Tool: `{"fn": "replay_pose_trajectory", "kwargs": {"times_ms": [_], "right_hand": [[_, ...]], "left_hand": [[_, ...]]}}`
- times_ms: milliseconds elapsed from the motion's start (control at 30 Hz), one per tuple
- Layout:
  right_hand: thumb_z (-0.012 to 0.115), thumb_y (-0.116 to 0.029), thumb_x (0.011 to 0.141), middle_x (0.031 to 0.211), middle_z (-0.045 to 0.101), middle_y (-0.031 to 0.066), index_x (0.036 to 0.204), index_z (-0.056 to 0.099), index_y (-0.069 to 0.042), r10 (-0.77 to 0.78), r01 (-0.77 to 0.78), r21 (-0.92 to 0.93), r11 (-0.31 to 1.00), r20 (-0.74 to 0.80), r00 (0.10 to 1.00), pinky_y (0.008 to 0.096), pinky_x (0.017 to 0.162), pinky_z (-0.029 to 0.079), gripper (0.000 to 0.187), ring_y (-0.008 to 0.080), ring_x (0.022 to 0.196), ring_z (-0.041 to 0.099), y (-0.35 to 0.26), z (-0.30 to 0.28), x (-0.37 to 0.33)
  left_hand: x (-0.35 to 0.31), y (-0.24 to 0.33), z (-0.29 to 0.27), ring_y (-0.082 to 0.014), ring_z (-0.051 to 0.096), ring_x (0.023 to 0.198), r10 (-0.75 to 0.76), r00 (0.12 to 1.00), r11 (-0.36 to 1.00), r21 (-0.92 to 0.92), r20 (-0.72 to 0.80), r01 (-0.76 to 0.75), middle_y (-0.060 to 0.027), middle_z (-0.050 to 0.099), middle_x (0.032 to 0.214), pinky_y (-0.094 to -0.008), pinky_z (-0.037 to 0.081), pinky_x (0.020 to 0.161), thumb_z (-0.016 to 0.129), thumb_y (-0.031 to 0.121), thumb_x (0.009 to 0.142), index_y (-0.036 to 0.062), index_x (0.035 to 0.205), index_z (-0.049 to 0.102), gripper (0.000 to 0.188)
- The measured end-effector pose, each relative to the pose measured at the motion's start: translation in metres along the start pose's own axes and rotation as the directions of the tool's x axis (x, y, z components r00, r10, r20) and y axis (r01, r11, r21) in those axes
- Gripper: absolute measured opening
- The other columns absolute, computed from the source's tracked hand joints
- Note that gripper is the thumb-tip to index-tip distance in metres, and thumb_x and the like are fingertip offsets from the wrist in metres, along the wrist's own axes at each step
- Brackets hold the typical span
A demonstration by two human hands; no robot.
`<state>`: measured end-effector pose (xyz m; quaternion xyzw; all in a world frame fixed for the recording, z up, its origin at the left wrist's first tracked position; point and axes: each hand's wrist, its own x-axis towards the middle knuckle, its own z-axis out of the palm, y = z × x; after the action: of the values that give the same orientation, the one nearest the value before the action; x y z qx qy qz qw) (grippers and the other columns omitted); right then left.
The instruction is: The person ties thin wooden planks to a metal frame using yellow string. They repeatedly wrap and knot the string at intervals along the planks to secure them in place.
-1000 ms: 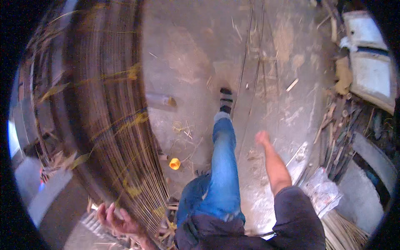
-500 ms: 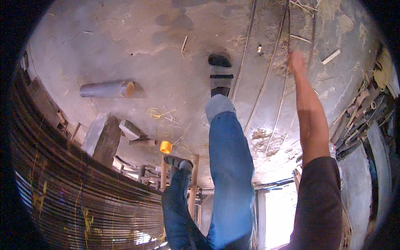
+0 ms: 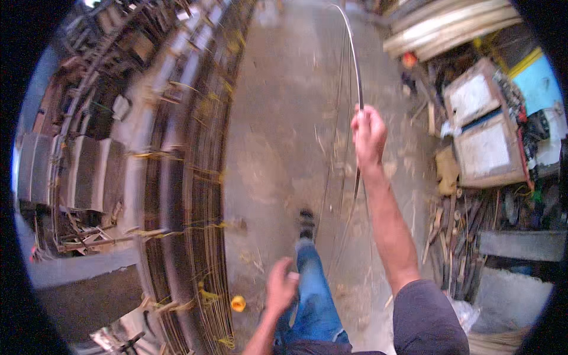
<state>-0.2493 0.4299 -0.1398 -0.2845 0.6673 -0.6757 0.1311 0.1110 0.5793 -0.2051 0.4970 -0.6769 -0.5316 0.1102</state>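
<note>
My right hand [image 3: 369, 135] is raised out ahead, with its fingers closed round a long, thin, dark strip [image 3: 353, 52]. The strip bends up and away past the fist, and its lower part [image 3: 356, 188] trails down beside my forearm. I cannot tell whether it is bamboo or another material. My left hand [image 3: 281, 288] hangs low by my thigh, somewhat blurred, with its thumb apart from loosely bent fingers and nothing visible in it. Further thin strips [image 3: 332, 145] lie lengthwise on the floor beneath the held one.
Along my left runs a long slatted screen [image 3: 204, 177] tied with yellow cord. A yellow ring-shaped object [image 3: 238, 303] lies near its foot. To the right are a worn cabinet [image 3: 485, 127], heaped sticks [image 3: 452, 236] and stacked pale boards [image 3: 452, 26]. Concrete floor [image 3: 269, 118] runs between.
My right hand has come up from the floor and now holds a strip raised. My left hand has come into view. The view has swung to show the slatted screen and the far floor.
</note>
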Motion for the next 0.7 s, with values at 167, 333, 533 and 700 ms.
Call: {"fn": "replay_pose_trajectory", "kwargs": {"times_ms": [167, 333, 533, 700], "right_hand": [[0.053, -0.012, 0.091, 0.065, 0.056, -0.0008, 0.092, 0.060, -0.003, -0.143, 0.142, 0.148, 0.979, 0.000, 0.990, 0.0206, 0.038, 0.031, 0.011, 0.0047, 0.048, 0.044, -0.214, 0.080, 0.108], [0.050, -0.005, 0.089, 0.072, 0.064, 0.0059, 0.092, 0.058, -0.002, -0.065, 0.064, 0.031, 0.997, 0.034, 0.997, 0.0236, 0.038, 0.037, 0.009, 0.0079, 0.049, 0.050, -0.274, 0.139, 0.152], [0.048, -0.004, 0.088, 0.079, 0.068, 0.0027, 0.115, 0.059, -0.006, -0.594, 0.571, -0.204, 0.795, -0.076, 0.801, 0.0238, 0.045, 0.041, 0.030, 0.0053, 0.052, 0.050, -0.292, 0.177, 0.143], [0.056, -0.012, 0.083, 0.081, 0.070, 0.0067, 0.089, 0.069, -0.011, -0.598, 0.576, -0.166, 0.800, -0.152, 0.787, 0.0370, 0.068, 0.049, 0.014, 0.0226, 0.073, 0.066, -0.288, 0.221, 0.077]], "left_hand": [[-0.075, 0.005, 0.079, -0.0351, 0.052, 0.116, 0.338, 0.941, 0.940, 0.052, -0.030, -0.337, -0.0240, 0.051, 0.128, -0.0434, 0.041, 0.096, 0.053, 0.044, 0.092, -0.0025, 0.133, 0.040, 0.063], [-0.108, 0.045, 0.047, -0.0310, 0.062, 0.086, 0.078, 0.997, 0.906, -0.416, -0.012, -0.076, -0.0147, 0.062, 0.093, -0.0394, 0.048, 0.076, 0.047, 0.032, 0.097, 0.0031, 0.107, 0.056, 0.032], [-0.101, 0.027, -0.008, -0.0311, 0.061, 0.077, 0.218, 0.851, 0.902, -0.234, -0.479, -0.362, -0.0132, 0.061, 0.083, -0.0377, 0.048, 0.068, 0.049, 0.026, 0.097, 0.0028, 0.094, 0.060, 0.026], [-0.117, -0.010, -0.079, -0.0320, 0.060, 0.077, 0.222, 0.809, 0.943, -0.092, -0.545, -0.321, -0.0136, 0.060, 0.084, -0.0385, 0.047, 0.069, 0.051, 0.021, 0.095, 0.0027, 0.090, 0.062, 0.022]]}}
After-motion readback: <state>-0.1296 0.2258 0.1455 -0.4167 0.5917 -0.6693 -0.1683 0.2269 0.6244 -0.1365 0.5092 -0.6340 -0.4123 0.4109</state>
